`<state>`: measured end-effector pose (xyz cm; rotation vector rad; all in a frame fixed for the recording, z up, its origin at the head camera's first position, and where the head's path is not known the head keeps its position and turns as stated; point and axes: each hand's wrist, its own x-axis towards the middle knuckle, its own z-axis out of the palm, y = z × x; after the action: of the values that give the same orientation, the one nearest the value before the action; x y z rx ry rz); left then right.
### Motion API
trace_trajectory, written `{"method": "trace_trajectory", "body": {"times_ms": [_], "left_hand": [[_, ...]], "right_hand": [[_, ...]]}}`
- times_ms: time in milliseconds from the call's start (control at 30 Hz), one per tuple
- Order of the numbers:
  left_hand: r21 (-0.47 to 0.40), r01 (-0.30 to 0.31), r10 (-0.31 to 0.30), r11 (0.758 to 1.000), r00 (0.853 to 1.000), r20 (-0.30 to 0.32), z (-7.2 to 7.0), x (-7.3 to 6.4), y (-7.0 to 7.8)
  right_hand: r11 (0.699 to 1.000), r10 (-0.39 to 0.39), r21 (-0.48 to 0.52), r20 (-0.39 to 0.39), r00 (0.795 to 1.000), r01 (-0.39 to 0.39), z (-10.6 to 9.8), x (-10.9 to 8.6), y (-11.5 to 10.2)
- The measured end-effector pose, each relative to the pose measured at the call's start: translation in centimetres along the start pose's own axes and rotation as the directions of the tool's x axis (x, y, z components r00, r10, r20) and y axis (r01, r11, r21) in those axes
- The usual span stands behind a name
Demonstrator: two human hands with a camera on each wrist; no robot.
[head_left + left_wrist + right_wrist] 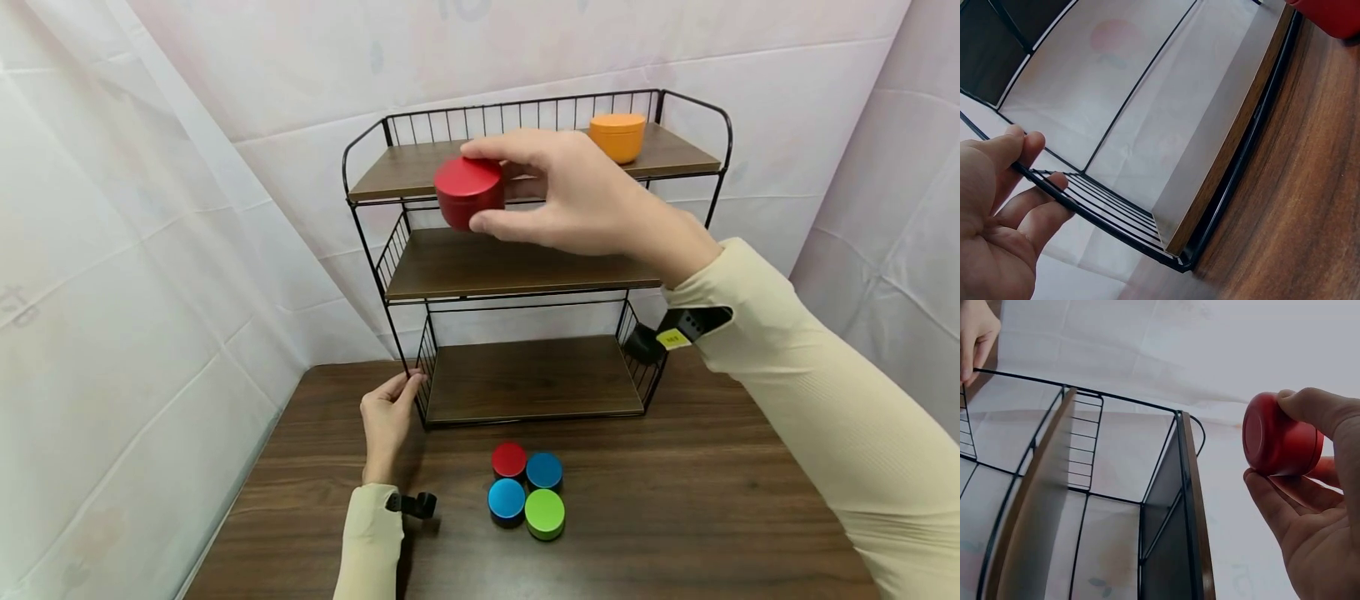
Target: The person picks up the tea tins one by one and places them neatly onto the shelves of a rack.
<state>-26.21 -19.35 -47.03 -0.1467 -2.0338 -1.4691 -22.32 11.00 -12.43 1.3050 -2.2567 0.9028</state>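
A round red tin [468,193] is pinched between the thumb and fingers of my right hand [573,196], held up in front of the top shelf. In the right wrist view the same tin [1282,434] shows its base, away from the shelf boards. Down at the lower left, my left hand [388,410] grips the black wire frame [1100,222] of the three-tier rack, with thumb and fingers around the side post. An orange tin [618,137] stands on the right part of the rack's top shelf [420,167].
On the table [675,500] before the rack sit a red tin [509,461], a dark blue tin [544,472], a light blue tin [506,502] and a green tin [545,512], close together. White cloth [187,250] hangs behind and at the sides.
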Motion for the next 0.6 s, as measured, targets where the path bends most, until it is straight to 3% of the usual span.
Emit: {"method": "trace_trajectory", "body": {"times_ms": [600], "left_hand": [[-0.004,0.008,-0.008,1.000,1.000,-0.007,0.0,-0.1,0.1]], "right_hand": [[0.977,0.209,-0.031,-0.016,0.978,-0.210,0.1,4.6,1.6]]}}
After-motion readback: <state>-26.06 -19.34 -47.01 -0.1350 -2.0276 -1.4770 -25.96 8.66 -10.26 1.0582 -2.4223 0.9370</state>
